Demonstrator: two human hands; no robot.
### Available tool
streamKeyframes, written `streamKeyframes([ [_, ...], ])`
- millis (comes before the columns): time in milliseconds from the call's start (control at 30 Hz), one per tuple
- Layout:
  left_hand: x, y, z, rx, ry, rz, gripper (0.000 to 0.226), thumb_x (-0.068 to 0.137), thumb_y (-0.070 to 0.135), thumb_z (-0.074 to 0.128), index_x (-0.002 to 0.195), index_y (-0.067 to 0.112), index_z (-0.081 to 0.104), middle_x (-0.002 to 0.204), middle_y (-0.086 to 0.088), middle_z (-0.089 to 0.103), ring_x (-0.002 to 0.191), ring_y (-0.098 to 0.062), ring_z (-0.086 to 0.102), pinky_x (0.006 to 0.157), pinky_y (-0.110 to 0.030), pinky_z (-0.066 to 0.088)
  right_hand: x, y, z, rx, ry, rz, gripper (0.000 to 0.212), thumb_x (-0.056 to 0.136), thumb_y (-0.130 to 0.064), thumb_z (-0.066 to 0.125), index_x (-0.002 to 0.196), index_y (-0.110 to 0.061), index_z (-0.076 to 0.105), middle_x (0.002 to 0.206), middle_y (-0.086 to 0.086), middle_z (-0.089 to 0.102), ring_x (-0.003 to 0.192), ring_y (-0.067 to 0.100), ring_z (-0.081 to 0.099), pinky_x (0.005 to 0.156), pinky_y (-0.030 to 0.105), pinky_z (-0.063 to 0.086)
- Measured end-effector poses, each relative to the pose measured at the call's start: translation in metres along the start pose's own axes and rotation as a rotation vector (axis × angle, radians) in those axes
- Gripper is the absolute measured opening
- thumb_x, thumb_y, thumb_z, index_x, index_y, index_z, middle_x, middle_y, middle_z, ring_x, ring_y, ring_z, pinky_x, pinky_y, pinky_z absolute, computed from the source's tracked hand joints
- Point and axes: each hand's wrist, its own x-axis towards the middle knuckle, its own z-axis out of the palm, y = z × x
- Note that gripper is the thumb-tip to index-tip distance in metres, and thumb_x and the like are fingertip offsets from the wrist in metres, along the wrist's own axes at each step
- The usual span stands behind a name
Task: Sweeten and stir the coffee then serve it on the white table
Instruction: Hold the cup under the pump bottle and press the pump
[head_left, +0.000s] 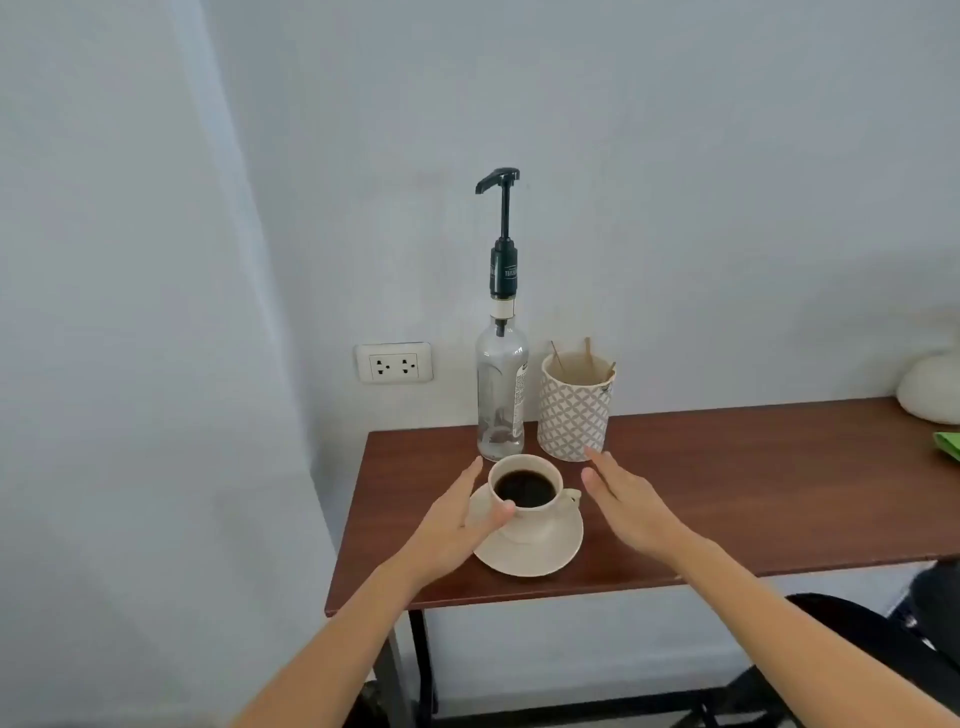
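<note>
A cream cup of black coffee (525, 491) stands on a cream saucer (540, 553) near the left end of a brown table (727, 499). My left hand (457, 525) is at the cup's left side, thumb touching the rim, fingers spread beside it. My right hand (623, 504) hovers open to the right of the cup, apart from it, fingers pointing toward the patterned holder. Behind the cup stands a clear syrup bottle (501, 384) with a tall dark pump. A patterned cup (574, 410) holding wooden stir sticks is right of the bottle.
A wall socket (394, 362) is on the wall left of the bottle. A white rounded object (930, 387) and something green (948, 444) sit at the table's far right. A dark chair (883, 654) stands at lower right.
</note>
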Motion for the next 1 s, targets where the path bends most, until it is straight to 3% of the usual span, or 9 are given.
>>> streamKeyframes([
  [33, 0.000, 0.004, 0.004, -0.022, -0.006, 0.008, 0.059, 0.092, 0.047, 0.069, 0.137, 0.058, 0.033, 0.135, 0.048, 0.047, 0.127, 0.023, 0.045, 0.103, -0.002, 0.038, 0.002, 0.001, 0.005, 0.053, 0.007, -0.009, 0.051, 0.105, -0.037, 0.031, 0.152, -0.020, 0.026, 0.159, 0.000, 0.029, 0.148, 0.020, 0.023, 0.113, 0.025, 0.017],
  [67, 0.007, 0.002, 0.009, -0.011, -0.002, -0.013, 0.057, 0.089, 0.039, 0.077, 0.124, 0.061, 0.039, 0.119, 0.052, 0.054, 0.113, 0.027, 0.051, 0.090, 0.002, 0.041, 0.004, 0.002, 0.008, 0.111, 0.001, -0.018, 0.049, 0.104, -0.038, 0.031, 0.151, -0.022, 0.030, 0.157, -0.001, 0.034, 0.146, 0.017, 0.028, 0.111, 0.023, 0.019],
  [100, 0.011, -0.001, 0.014, -0.017, 0.015, -0.003, 0.062, 0.083, 0.035, 0.084, 0.121, 0.062, 0.042, 0.117, 0.048, 0.058, 0.112, 0.024, 0.054, 0.086, -0.001, 0.044, 0.006, 0.006, 0.014, 0.156, -0.015, -0.028, 0.049, 0.104, -0.039, 0.032, 0.150, -0.024, 0.034, 0.155, -0.003, 0.038, 0.144, 0.015, 0.032, 0.111, 0.022, 0.021],
  [267, 0.032, -0.025, 0.038, -0.064, 0.184, -0.007, 0.089, 0.057, 0.038, 0.098, 0.132, 0.049, 0.049, 0.129, 0.030, 0.063, 0.125, 0.006, 0.057, 0.108, -0.033, 0.049, 0.013, 0.013, 0.031, 0.336, -0.064, -0.096, 0.035, 0.103, -0.041, 0.032, 0.132, -0.046, 0.052, 0.128, -0.026, 0.061, 0.123, -0.006, 0.050, 0.097, 0.014, 0.036],
  [367, 0.035, -0.025, 0.048, -0.039, 0.267, -0.001, 0.091, 0.052, 0.049, 0.097, 0.132, 0.043, 0.053, 0.129, 0.024, 0.065, 0.126, -0.002, 0.060, 0.112, -0.051, 0.045, 0.015, 0.017, 0.034, 0.400, -0.071, -0.128, 0.035, 0.104, -0.038, 0.032, 0.131, -0.044, 0.053, 0.123, -0.032, 0.062, 0.120, -0.010, 0.051, 0.098, 0.016, 0.038],
  [633, 0.033, -0.017, 0.056, -0.010, 0.428, 0.024, 0.088, 0.054, 0.045, 0.099, 0.130, 0.044, 0.055, 0.130, 0.019, 0.067, 0.127, -0.008, 0.061, 0.113, -0.058, 0.041, 0.022, 0.020, 0.027, 0.411, -0.143, -0.199, 0.037, 0.104, -0.035, 0.034, 0.136, -0.035, 0.052, 0.127, -0.018, 0.064, 0.123, 0.000, 0.054, 0.108, 0.035, 0.044],
  [833, 0.038, -0.002, 0.032, -0.061, 0.487, 0.095, 0.087, 0.057, 0.019, 0.101, 0.133, 0.025, 0.058, 0.126, 0.009, 0.069, 0.124, -0.017, 0.064, 0.104, -0.043, 0.055, 0.034, -0.009, 0.009, 0.438, -0.153, -0.296, 0.034, 0.105, -0.027, 0.036, 0.130, -0.036, 0.056, 0.121, -0.016, 0.068, 0.118, 0.005, 0.060, 0.103, 0.038, 0.048],
  [1000, 0.050, 0.026, -0.002, -0.072, 0.512, 0.155, 0.082, 0.055, 0.018, 0.099, 0.126, 0.029, 0.060, 0.118, 0.011, 0.072, 0.115, -0.014, 0.068, 0.099, -0.042, 0.057, 0.051, -0.046, -0.012, 0.448, -0.138, -0.368, 0.036, 0.102, -0.030, 0.034, 0.127, -0.023, 0.060, 0.113, -0.007, 0.071, 0.110, 0.008, 0.064, 0.099, 0.041, 0.052],
])
